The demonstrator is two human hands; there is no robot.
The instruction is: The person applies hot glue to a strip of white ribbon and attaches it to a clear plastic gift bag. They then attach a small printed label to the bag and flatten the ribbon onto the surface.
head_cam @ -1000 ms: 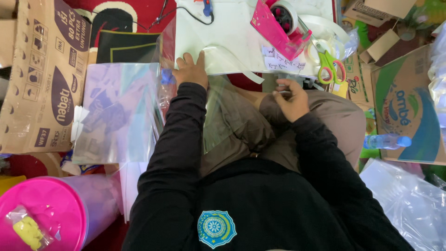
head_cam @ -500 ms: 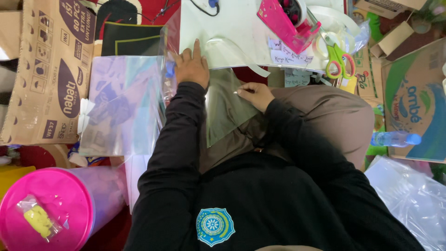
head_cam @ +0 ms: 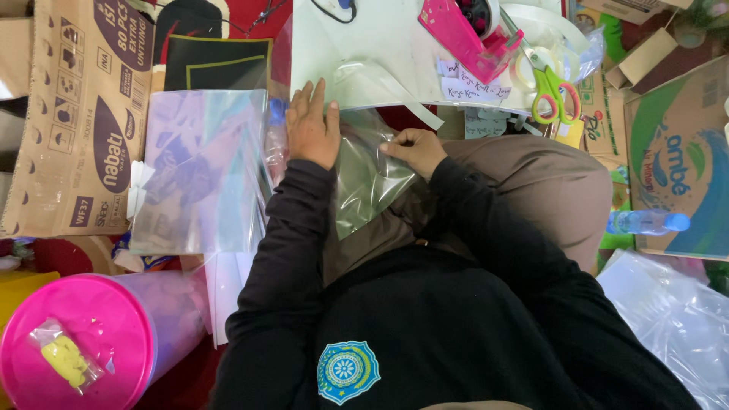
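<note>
clear plastic bag (head_cam: 368, 182) lies on the lap, just under the white bench (head_cam: 364, 53) edge. left hand (head_cam: 311, 129) presses flat on it, fingers spread a bit. right hand (head_cam: 414, 148) pinches its top edge, fingers together. stack of bags (head_cam: 201, 171) sits left, green scissors (head_cam: 550, 91) right.

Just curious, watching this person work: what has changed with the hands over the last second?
The right hand moved left from the knee onto the clear plastic bag and now pinches its top edge. The left hand stayed flat on the bag's left side. The scissors and pink tape dispenser did not move.
</note>
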